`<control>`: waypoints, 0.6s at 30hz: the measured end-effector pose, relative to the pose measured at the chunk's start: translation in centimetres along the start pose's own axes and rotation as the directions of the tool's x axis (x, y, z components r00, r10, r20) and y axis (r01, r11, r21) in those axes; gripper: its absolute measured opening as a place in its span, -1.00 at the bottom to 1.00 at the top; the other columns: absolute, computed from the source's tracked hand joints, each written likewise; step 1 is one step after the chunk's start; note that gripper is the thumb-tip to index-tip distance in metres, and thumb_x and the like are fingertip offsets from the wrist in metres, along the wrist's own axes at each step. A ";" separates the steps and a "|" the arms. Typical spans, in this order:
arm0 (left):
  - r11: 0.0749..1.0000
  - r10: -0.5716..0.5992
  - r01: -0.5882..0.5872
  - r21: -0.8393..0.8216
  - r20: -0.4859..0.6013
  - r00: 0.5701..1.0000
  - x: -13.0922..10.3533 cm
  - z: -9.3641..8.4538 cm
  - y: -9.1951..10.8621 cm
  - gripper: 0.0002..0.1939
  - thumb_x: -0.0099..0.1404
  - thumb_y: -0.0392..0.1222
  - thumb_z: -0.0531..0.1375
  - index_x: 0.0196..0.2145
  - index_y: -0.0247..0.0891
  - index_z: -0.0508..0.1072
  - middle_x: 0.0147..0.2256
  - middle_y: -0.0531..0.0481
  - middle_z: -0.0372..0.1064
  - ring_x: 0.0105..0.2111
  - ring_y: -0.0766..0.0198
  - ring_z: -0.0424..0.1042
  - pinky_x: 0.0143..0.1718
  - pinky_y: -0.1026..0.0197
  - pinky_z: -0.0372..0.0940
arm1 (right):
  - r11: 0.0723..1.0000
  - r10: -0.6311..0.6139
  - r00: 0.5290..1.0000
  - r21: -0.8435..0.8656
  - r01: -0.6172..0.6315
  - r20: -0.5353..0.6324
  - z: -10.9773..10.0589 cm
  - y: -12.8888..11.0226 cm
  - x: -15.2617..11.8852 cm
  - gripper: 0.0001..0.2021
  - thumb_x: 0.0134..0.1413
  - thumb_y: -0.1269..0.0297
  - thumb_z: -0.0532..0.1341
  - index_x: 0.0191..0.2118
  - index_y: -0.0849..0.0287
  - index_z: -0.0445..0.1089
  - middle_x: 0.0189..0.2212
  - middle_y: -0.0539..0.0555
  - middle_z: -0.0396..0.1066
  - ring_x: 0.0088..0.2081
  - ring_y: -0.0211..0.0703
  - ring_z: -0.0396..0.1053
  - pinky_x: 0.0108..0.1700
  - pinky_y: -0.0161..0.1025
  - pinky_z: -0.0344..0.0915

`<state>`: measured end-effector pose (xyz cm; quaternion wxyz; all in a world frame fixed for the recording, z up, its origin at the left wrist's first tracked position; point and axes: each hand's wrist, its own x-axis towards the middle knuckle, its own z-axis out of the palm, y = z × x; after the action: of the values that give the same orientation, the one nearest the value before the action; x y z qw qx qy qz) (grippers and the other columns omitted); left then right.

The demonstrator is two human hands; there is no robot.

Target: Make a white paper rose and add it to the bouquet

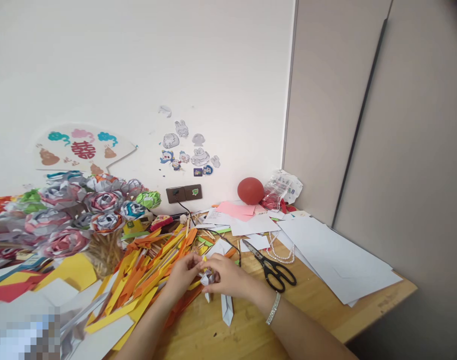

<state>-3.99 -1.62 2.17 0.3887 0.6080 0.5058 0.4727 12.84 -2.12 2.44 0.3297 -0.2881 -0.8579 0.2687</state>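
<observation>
Above the wooden table (266, 330), my left hand (183, 274) and my right hand (226, 275) meet with bent fingers around a small folded paper flower (207, 277). It is whitish-grey, with a bit of yellow at its top; the fingers hide part of it. Just below my right hand lies a folded white paper strip (227, 311) with a pointed end. Beside my left hand spreads a pile of orange and yellow folded paper strips (138, 270). Black-handled scissors (275, 272) rest to the right of my right hand, blades partly apart.
Finished paper flowers (104, 201) crowd the left side. White paper sheets (337, 255) cover the right, near the table edge. Toward the wall are a red balloon (250, 191), a plastic bag (283, 187), pink paper (236, 209), a bead string (284, 258) and a black cable (224, 235).
</observation>
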 end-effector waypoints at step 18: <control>0.983 0.109 -0.126 -0.130 -0.133 0.985 -1.1 0.0 2.3 -0.69 -0.02 0.06 0.25 -0.48 -0.26 0.38 -0.52 0.05 0.33 -0.47 0.29 0.33 -0.39 0.25 0.25 | 0.918 0.212 0.977 0.344 -0.200 0.002 -2.2 3.2 0.5 -0.77 0.00 0.18 0.20 -0.25 0.22 0.42 -0.34 0.03 0.44 -0.30 -0.19 0.37 -0.27 -0.30 0.25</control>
<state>-3.45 -3.09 4.17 0.3686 0.5774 0.4585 0.5661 15.09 1.03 2.00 0.3596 -0.3200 -0.7571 0.4417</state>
